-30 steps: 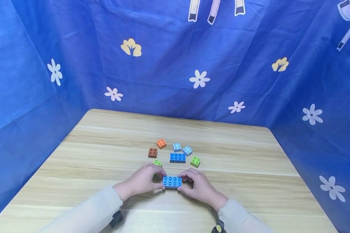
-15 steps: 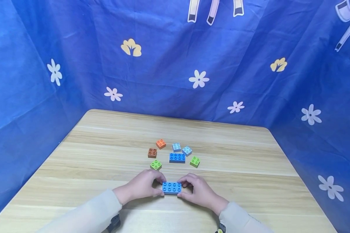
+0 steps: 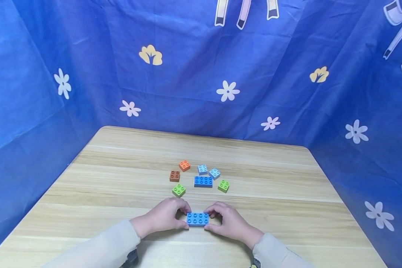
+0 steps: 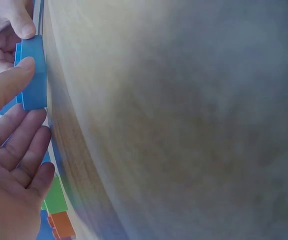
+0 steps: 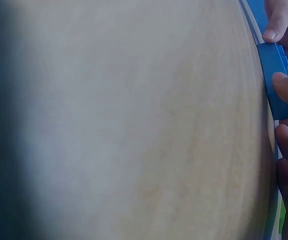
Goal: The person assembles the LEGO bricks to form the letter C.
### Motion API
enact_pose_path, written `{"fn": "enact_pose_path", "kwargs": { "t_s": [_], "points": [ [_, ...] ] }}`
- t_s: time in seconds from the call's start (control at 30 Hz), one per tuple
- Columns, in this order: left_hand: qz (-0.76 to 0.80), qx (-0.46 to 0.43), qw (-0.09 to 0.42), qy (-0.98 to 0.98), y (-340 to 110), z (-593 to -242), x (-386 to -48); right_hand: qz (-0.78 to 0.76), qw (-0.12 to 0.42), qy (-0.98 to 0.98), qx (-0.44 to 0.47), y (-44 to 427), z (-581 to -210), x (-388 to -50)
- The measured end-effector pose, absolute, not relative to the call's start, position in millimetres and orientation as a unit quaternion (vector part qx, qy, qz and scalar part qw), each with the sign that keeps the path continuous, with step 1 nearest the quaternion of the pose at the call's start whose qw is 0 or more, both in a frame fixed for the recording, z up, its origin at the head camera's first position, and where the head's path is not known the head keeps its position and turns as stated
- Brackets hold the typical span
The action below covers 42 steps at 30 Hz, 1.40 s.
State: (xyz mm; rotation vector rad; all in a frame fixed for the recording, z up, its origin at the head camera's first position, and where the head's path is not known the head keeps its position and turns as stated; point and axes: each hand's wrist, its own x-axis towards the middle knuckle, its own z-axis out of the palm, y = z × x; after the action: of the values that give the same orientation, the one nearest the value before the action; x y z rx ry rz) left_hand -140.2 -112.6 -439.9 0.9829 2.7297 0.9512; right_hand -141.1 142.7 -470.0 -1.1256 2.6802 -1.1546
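A medium-blue building brick [image 3: 197,220] with two rows of studs lies lengthwise between my hands near the table's front, studs up. My left hand [image 3: 164,216] grips its left end between thumb and fingers. At the right end, my right hand [image 3: 229,221] pinches it the same way. The left wrist view shows the brick's [image 4: 34,80] smooth long side with a thumb pressed on it. In the right wrist view the brick [image 5: 275,82] appears at the right edge, a thumb against its side. The fingers behind it are partly hidden.
Beyond the hands lie a darker blue long brick [image 3: 203,181], green bricks [image 3: 179,190] [image 3: 223,186], a brown brick [image 3: 175,176], an orange brick [image 3: 184,165] and light-blue bricks [image 3: 202,169] [image 3: 214,173]. Blue cloth [image 3: 187,93] surrounds the wooden table [image 3: 271,178].
Both hands have drawn the medium-blue brick toward the table's front edge, slowing in the last half second. The left green brick, partly covered before, is now in full view.
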Motion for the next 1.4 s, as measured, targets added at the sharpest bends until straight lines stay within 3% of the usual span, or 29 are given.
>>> {"fn": "enact_pose_path", "kwargs": {
  "t_s": [0.4,0.9,1.4],
  "points": [
    [0.31,0.324,0.045,0.893,-112.6,-438.8,-139.6,-0.387,0.01,0.855,-0.345,154.9,-471.0,-149.0],
    [0.311,0.316,0.05,0.895,-112.4,-442.6,-140.5,-0.415,-0.082,0.874,-0.238,188.7,-474.9,-176.0],
    [0.311,0.319,0.049,0.894,-113.0,-442.5,-139.9,-0.419,-0.077,0.897,-0.117,190.8,-470.2,-194.0]
  ]
}}
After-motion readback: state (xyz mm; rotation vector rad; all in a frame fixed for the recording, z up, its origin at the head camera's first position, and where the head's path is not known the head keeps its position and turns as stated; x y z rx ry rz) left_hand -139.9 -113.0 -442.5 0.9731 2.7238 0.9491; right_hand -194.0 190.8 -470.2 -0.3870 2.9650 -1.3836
